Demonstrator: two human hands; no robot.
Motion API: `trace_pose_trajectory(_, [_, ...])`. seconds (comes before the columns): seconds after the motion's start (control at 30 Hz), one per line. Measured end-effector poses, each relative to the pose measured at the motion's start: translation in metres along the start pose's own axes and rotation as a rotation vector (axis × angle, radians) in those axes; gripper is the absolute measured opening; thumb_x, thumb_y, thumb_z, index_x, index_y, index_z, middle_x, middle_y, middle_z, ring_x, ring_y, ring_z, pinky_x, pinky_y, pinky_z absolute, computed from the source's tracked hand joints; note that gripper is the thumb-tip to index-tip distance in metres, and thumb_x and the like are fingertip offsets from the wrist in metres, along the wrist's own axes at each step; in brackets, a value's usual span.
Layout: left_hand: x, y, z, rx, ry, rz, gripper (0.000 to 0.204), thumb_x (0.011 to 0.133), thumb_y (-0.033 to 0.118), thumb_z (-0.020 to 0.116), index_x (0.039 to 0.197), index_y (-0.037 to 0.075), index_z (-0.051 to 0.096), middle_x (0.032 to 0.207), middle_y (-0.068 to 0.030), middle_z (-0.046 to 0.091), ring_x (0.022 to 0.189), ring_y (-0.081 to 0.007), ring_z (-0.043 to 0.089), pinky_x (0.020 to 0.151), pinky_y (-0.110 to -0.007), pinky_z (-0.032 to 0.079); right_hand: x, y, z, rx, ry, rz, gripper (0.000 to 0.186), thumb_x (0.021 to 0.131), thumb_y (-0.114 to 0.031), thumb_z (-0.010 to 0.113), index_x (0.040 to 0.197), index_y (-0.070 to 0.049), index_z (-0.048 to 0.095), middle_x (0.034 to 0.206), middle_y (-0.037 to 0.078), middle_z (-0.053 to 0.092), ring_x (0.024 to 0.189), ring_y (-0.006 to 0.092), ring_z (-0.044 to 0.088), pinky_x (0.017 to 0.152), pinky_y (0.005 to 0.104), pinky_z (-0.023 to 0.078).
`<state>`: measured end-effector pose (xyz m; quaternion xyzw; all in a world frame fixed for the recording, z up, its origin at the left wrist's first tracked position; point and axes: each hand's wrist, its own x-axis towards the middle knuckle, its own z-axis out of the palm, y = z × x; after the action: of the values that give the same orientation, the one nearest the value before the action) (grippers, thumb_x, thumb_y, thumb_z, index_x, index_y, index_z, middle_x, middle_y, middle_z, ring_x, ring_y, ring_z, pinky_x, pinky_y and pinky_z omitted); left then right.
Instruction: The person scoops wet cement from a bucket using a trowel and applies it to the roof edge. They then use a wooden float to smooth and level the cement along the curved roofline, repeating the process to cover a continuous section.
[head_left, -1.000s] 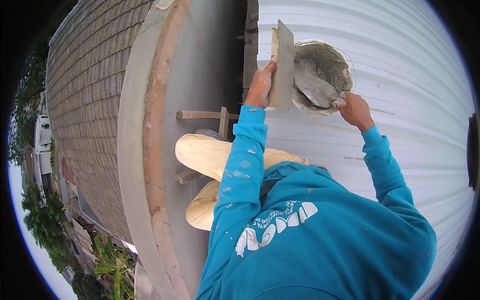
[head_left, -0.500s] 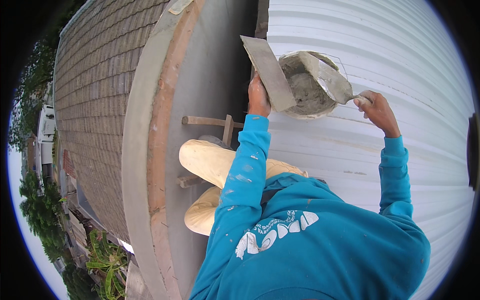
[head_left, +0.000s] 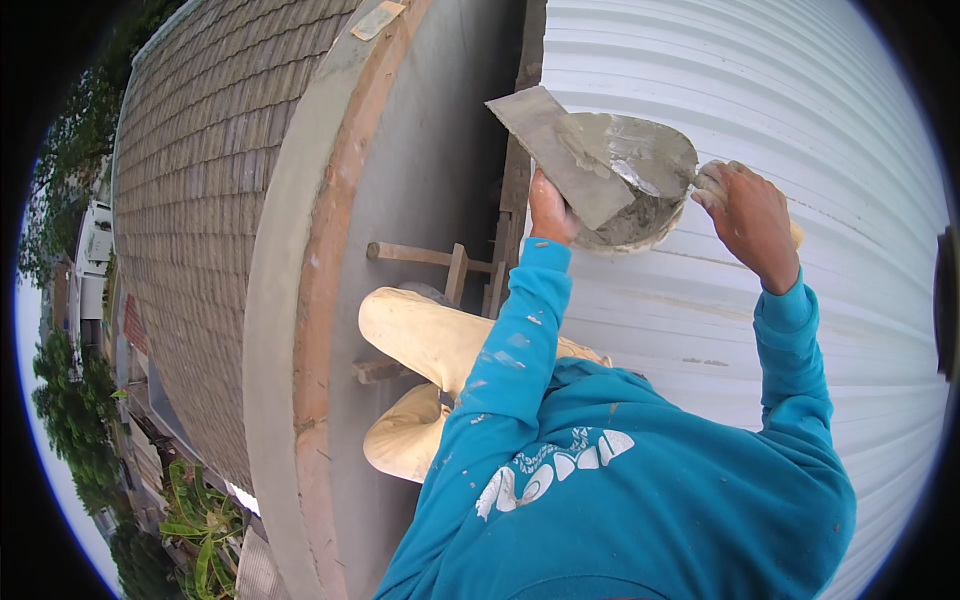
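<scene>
My left hand (head_left: 552,210) grips a flat rectangular plastering float (head_left: 545,135) from below, tilted over the left side of a mortar bucket (head_left: 635,240). At the right of the bucket, my right hand (head_left: 752,215) is closed round the handle of a trowel (head_left: 650,155). Wet grey mortar coats the trowel's broad blade, which lies over the bucket's mouth with its left edge at the float's face. More mortar shows inside the bucket below the blade. The float's underside and its grip are hidden.
White corrugated metal roofing (head_left: 680,400) carries the bucket. Left of my bent legs runs a grey plastered wall (head_left: 375,190) with an exposed brick-coloured edge (head_left: 315,330). Wooden bars (head_left: 420,254) stand by my knees above a dark gap. A tiled roof (head_left: 200,220) lies beyond the wall.
The trowel has moved left and turned, bringing its mortar-covered blade to the float. My left hand and the float have shifted slightly right and down, further over the bucket.
</scene>
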<state>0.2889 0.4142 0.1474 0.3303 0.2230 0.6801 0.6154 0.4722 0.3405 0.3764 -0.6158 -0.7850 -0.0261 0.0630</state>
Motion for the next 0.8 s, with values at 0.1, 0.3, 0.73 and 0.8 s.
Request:
trace_pose_trajectory(0.1, [-0.004, 0.007, 0.010, -0.037, 0.042, -0.070, 0.037, 0.098, 0.032, 0.049, 0.125, 0.007, 0.053, 0.118, -0.0076, 0.061, 0.105, -0.0260, 0.063, 0.089, -0.041, 0.053, 0.008, -0.005, 0.010, -0.050, 0.076, -0.002, 0.025, 0.087, -0.019, 0.066, 0.107, -0.004, 0.063, 0.089, 0.015, 0.061, 0.081, 0.0359, 0.061, 0.068, 0.0460, 0.048])
trace_pose_trajectory(0.3, [-0.007, 0.030, 0.018, -0.447, 0.163, -0.368, 0.041, 0.098, 0.033, 0.051, 0.129, 0.006, 0.052, 0.120, -0.0085, 0.062, 0.107, -0.0247, 0.063, 0.091, -0.040, 0.053, 0.016, -0.001, 0.020, -0.094, 0.152, -0.013, 0.024, 0.086, -0.018, 0.066, 0.107, -0.006, 0.061, 0.087, 0.013, 0.059, 0.082, 0.0339, 0.061, 0.068, 0.0450, 0.047])
trace_pose_trajectory(0.73, [0.007, 0.036, 0.023, -0.470, 0.153, -0.344, 0.040, 0.099, 0.032, 0.048, 0.128, 0.006, 0.053, 0.119, -0.0087, 0.062, 0.105, -0.0243, 0.064, 0.090, -0.039, 0.053, -0.024, 0.022, -0.021, -0.018, 0.041, 0.070, 0.023, 0.079, -0.014, 0.069, 0.101, -0.008, 0.062, 0.089, 0.010, 0.060, 0.085, 0.0342, 0.059, 0.071, 0.0449, 0.045])
trace_pose_trajectory(0.8, [0.010, 0.034, 0.023, -0.493, 0.158, -0.325, 0.039, 0.099, 0.032, 0.047, 0.127, 0.006, 0.054, 0.119, -0.0087, 0.062, 0.105, -0.0244, 0.064, 0.090, -0.039, 0.053, -0.028, 0.022, -0.027, -0.017, 0.035, 0.062, 0.023, 0.079, -0.014, 0.069, 0.100, -0.007, 0.062, 0.089, 0.010, 0.060, 0.085, 0.0345, 0.059, 0.071, 0.0448, 0.045])
